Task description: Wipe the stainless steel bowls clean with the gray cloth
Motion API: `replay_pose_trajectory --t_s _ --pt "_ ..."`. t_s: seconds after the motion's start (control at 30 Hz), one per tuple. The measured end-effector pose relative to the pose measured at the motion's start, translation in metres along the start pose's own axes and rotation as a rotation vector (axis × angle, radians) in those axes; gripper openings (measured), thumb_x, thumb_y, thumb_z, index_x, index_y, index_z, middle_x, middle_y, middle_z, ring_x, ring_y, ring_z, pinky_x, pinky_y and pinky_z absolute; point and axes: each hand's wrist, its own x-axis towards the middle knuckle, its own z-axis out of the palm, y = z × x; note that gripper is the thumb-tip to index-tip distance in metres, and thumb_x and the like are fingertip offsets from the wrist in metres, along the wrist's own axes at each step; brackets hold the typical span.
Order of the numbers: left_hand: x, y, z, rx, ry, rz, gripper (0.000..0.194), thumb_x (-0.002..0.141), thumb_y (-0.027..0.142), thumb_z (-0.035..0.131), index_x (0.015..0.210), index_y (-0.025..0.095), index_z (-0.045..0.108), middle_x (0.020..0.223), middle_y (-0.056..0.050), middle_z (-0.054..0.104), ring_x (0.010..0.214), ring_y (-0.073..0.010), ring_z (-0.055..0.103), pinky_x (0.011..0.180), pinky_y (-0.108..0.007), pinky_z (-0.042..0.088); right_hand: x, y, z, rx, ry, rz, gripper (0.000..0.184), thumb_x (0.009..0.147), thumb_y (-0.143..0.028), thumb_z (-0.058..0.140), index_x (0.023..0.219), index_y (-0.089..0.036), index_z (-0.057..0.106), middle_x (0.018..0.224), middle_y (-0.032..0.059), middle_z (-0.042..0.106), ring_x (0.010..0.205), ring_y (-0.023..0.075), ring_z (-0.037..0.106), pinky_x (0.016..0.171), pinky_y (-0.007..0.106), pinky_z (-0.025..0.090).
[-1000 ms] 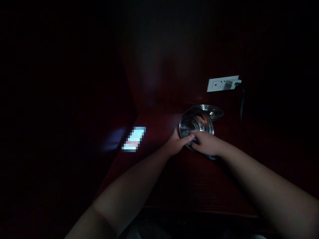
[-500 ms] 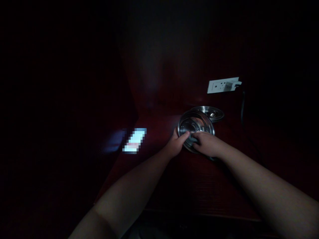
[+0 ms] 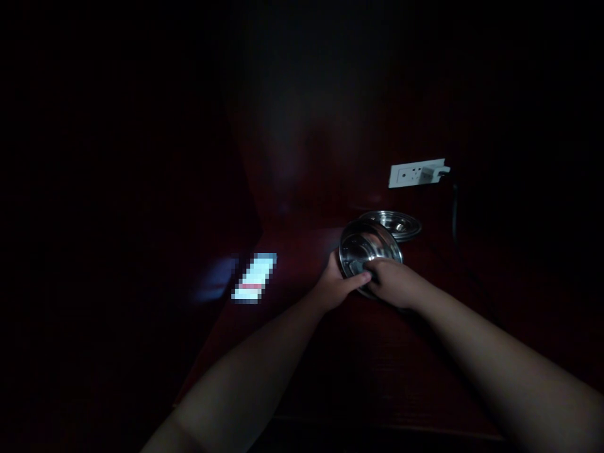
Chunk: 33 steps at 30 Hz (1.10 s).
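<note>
Evidently, the bright pixelated panel [image 3: 255, 280] near the left edge of the red surface [image 3: 302, 255] lay well apart from the work and was best left alone. Next along, the left hand [image 3: 336, 284] did the steadying, and the step seemed to ask it to hold the tilted metal bowl [image 3: 372, 240] firm without covering the inner wall. The right hand [image 3: 394, 283] was inside the bowl with a greyish scrap [image 3: 358, 267], perhaps cloth; even pressure along the curve, with touch trusted over sight in such dim light, looked the sound way. As for the grip, the left one was closed on the bowl's near left side, thumb over the inside, fingers hidden behind. The bowl was between the hands, its mouth turned towards the wearer; whether it rested on the surface could not be told. The right grip was partly curled, knuckles bent within the rim and touching the scrap; whether it pinched or only pressed was hidden. Just behind the bowl, to its right, lay a shiny metal dish [image 3: 411, 229], and farther right was a white socket plate [image 3: 401, 175], with a plug [image 3: 441, 171] and dark cord [image 3: 454, 211] at its right end.
</note>
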Motion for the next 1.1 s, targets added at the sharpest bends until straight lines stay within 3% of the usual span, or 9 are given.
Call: replay_pose_trajectory --t_s 0.23,0.47,0.63,0.87,1.1 --pt "0.001 -0.003 0.0 0.045 0.022 0.069 0.069 0.067 0.028 0.07 0.125 0.017 0.034 0.124 -0.013 0.05 0.115 -0.0239 0.048 0.101 -0.044 0.033 -0.004 -0.008 0.0 0.163 -0.004 -0.131 0.013 0.075 -0.02 0.047 0.081 -0.017 0.059 0.086 0.0093 0.064 0.078 0.0192 0.058 0.072 0.031 0.043" --pt "0.003 -0.005 0.002 0.025 0.113 0.043 0.059 0.071 0.032 0.065 0.122 0.017 0.039 0.12 -0.012 0.054 0.111 -0.0239 0.051 0.099 -0.043 0.035 -0.005 -0.013 -0.001 0.322 -0.042 -0.187 0.02 0.077 -0.02 0.046 0.092 -0.016 0.059 0.093 0.0081 0.064 0.082 0.0181 0.058 0.078 0.031 0.044" --pt "0.005 -0.005 0.003 -0.021 0.125 0.02 0.058 0.072 0.032 0.065 0.122 0.018 0.041 0.121 -0.011 0.054 0.113 -0.0247 0.05 0.1 -0.044 0.035 -0.003 -0.007 0.004 0.193 -0.009 -0.131 0.031 0.076 -0.021 0.048 0.104 -0.016 0.06 0.106 0.0115 0.063 0.095 0.0222 0.058 0.087 0.035 0.041" --pt "0.007 -0.009 0.001 -0.035 0.116 -0.021 0.055 0.072 0.033 0.064 0.121 0.018 0.042 0.116 -0.011 0.057 0.112 -0.0244 0.051 0.1 -0.044 0.035 -0.001 -0.002 0.004 -0.058 0.003 -0.022 0.028 0.075 -0.027 0.049 0.095 -0.013 0.062 0.092 0.0144 0.063 0.089 0.0255 0.058 0.082 0.036 0.043" --pt "0.006 -0.006 0.001 -0.059 0.086 0.0 0.066 0.064 0.027 0.072 0.121 0.017 0.042 0.116 -0.011 0.057 0.109 -0.0243 0.053 0.099 -0.045 0.035 -0.004 -0.005 0.001 0.07 -0.043 -0.089 0.026 0.075 -0.023 0.048 0.097 -0.014 0.061 0.097 0.013 0.064 0.09 0.0232 0.059 0.081 0.033 0.043"
